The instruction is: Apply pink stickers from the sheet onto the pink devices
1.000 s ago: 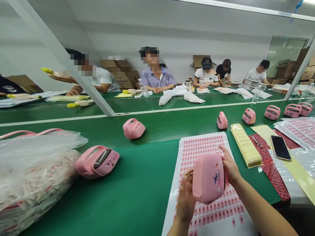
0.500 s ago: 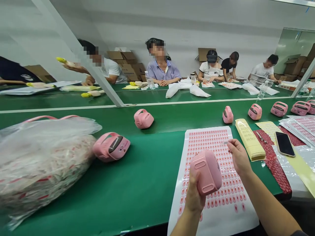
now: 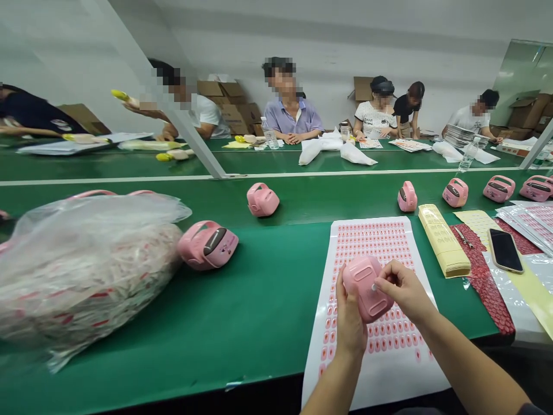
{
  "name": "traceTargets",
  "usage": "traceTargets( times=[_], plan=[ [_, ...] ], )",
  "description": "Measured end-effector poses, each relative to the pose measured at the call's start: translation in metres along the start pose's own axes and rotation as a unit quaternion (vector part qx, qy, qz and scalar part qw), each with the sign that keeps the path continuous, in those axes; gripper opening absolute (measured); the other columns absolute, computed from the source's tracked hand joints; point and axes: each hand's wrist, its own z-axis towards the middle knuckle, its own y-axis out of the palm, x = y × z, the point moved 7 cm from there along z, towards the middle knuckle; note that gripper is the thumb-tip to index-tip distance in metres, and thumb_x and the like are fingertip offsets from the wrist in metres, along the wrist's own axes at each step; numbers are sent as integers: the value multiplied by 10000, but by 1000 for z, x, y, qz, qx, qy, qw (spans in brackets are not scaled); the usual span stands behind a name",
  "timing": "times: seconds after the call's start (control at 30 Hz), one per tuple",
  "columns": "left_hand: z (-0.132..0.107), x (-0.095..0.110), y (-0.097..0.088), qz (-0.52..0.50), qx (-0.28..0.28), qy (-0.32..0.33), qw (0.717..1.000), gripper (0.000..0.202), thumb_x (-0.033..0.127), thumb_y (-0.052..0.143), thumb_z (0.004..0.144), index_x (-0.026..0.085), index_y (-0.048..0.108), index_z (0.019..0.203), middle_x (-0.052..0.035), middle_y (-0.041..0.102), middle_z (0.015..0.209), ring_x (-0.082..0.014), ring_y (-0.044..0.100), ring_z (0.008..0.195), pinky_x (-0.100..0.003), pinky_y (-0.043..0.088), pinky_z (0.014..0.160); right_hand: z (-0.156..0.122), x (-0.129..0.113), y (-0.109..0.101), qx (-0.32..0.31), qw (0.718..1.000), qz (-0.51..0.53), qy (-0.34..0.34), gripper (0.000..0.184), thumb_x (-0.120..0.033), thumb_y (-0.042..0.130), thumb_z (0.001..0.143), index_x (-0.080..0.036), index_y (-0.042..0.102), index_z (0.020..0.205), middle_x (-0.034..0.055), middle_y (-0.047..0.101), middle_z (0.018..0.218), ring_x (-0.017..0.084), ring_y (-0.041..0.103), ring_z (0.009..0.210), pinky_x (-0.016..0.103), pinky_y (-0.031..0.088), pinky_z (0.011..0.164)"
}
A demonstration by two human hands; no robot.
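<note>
In the head view, the left hand (image 3: 351,323) curls around a pink plastic case (image 3: 367,288) above a white sheet of pink stickers (image 3: 389,374), while the half-closed right hand (image 3: 404,288) presses a tiny white piece against the case's back. Another pink case (image 3: 208,245) sits on the green tabletop (image 3: 242,300) at centre left, touching a bulging clear plastic bag (image 3: 86,276).

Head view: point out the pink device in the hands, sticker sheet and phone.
pink device (image 3: 367,288), head view, its back face
sticker sheet (image 3: 380,377), head view, its white lower margin
phone (image 3: 504,251), head view, its dark screen
</note>
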Motion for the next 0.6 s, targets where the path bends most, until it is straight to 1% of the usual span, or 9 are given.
traceTargets(
  times=[0.13,0.4,0.5,0.6],
  plan=[
    [-2,4,3,2,6,-3,1000,750,607,636,619,252,428,1246,-106,508,1238,-279,520,1090,-364,474,829,-2,-1,0,5,1000,-11,-3,219,-376,626,643,-193,524,579,-27,487,592,110,409,564,260,331,565],
    [-1,4,0,0,4,4,1000,715,592,631,637,251,439,1235,-104,509,1245,-262,539,1066,-352,467,840,-1,-2,2,5,999,-41,-26,184,-342,608,672,-199,524,590,-21,508,607,113,428,568,262,355,568],
    [-1,4,0,-1,5,2,1000,716,590,636,633,263,431,1236,-95,501,1255,-253,539,1062,-338,475,823,-3,-6,1,22,996,-71,-54,160,-312,592,693,-206,512,604,-21,493,618,115,422,573,260,365,563],
    [-1,3,-1,-2,1,-2,1000,705,586,634,638,278,426,1237,-87,509,1239,-249,546,1041,-348,484,801,-7,-12,2,42,985,-130,-107,152,-276,565,730,-211,488,616,-19,466,630,123,422,592,263,369,565]
  ],
)
